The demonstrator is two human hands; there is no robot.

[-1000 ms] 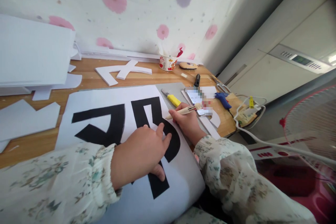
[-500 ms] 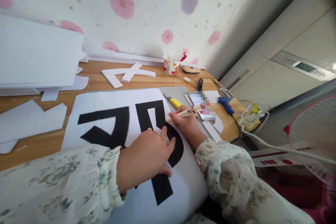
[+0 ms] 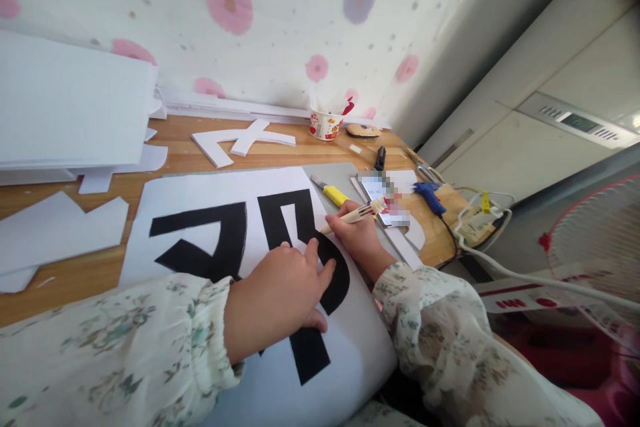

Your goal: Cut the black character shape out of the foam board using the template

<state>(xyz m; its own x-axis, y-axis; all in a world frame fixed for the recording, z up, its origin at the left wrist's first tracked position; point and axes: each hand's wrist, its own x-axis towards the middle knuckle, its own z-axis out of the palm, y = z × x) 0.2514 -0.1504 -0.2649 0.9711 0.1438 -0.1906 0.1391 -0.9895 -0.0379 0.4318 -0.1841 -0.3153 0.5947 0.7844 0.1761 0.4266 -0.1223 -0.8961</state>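
My left hand (image 3: 280, 297) lies with spread fingers on a black letter-like cutout (image 3: 327, 280), pressing it against a large white sheet (image 3: 200, 188). My right hand (image 3: 361, 240) grips a white multicolour pen (image 3: 356, 213), its tip at the right edge of the black shape. To the left, another black shape (image 3: 233, 240) rests on the same sheet, partly covered by my left hand and sleeve. Just beyond my right hand is a yellow utility knife (image 3: 333, 195) on a grey mat (image 3: 343, 173).
A phone (image 3: 383, 203) lies right of the knife, near a blue glue gun (image 3: 429, 199) and white cut strips. White cut letters (image 3: 250, 139), a paper cup (image 3: 325, 124) and a mouse (image 3: 363, 131) are at the back. White boards (image 3: 70, 107) stack up left; a fan (image 3: 600, 253) stands right.
The pen and right hand have shifted slightly to the right and down along the shape's edge. The left hand stays in place, still spread on the cutout.
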